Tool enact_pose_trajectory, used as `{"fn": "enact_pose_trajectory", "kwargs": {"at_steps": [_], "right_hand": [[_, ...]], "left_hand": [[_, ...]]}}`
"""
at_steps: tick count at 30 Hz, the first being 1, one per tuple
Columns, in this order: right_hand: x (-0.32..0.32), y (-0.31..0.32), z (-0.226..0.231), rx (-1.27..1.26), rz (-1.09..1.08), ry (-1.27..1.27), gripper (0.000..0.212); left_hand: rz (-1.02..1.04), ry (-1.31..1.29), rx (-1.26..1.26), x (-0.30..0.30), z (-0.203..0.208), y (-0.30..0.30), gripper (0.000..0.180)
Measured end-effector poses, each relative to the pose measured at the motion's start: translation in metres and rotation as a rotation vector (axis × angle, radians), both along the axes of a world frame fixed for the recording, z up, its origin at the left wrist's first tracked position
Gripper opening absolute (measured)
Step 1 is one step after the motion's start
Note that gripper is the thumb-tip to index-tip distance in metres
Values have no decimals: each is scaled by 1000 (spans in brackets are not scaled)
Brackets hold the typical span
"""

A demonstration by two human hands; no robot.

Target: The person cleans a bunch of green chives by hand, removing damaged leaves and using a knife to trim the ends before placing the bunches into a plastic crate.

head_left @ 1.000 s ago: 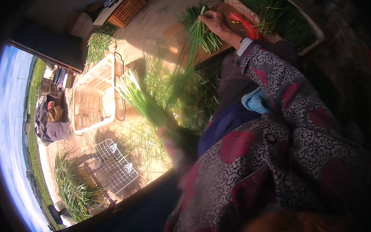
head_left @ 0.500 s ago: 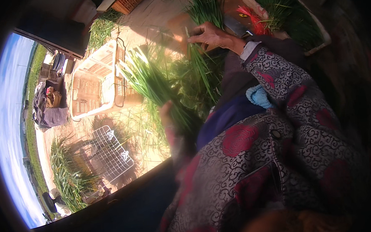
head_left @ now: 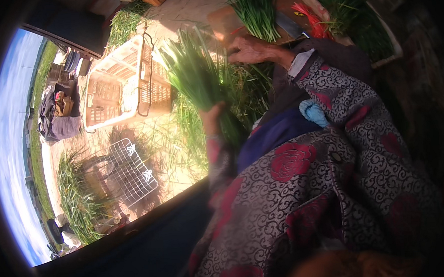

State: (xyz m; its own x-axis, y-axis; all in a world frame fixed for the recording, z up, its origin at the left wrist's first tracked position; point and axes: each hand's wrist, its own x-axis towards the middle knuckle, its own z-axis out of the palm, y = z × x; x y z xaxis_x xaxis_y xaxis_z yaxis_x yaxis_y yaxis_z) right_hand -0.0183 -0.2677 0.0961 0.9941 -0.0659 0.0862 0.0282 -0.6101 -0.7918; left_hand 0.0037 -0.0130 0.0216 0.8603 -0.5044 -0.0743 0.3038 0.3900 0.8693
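Note:
My left hand (head_left: 212, 116) is closed round a thick bunch of garlic chives (head_left: 188, 70), whose upper ends fan out and are blurred by motion. Beside the bunch, my right hand (head_left: 251, 50) has its fingers loosely bent toward it, with nothing visible in them; the fingertips are partly unclear. Just beyond the right hand, another bunch of chives (head_left: 256, 16) lies on a brown board (head_left: 221, 20). Next to that bunch rests a wide-bladed knife (head_left: 289, 25). Loose green leaves (head_left: 252, 89) are heaped below my hands.
A pale plastic crate (head_left: 114, 94) stands on the left, with a white wire rack (head_left: 133, 170) nearer me. Red ties (head_left: 312, 21) lie by the knife. A white-rimmed box (head_left: 386, 59) of greens is at the far right. Cut grass-like leaves (head_left: 77, 206) are piled at the left.
My left hand has raised the chives and turned them more upright. The stalks that hung from my right hand no longer hang there, and that hand has dropped slightly.

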Motion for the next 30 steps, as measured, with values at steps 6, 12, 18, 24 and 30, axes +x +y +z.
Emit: {"fn": "enact_pose_trajectory", "kwargs": {"at_steps": [6,12,18,24,30], "right_hand": [[3,-71,-26,373,-208,-192,26],[-18,-10,-24,458,8,-165,32],[-14,29,16,272,137,-3,26],[-11,18,2,51,74,-17,33],[-23,19,23,376,109,247,23]], "left_hand": [[-65,165,-165,-18,18,10,28],[-194,297,-386,-2,-18,15,30],[-273,310,-330,-4,-11,17,47],[-104,213,-161,-27,30,-6,48],[-81,-12,-40,2,-3,6,44]]}}
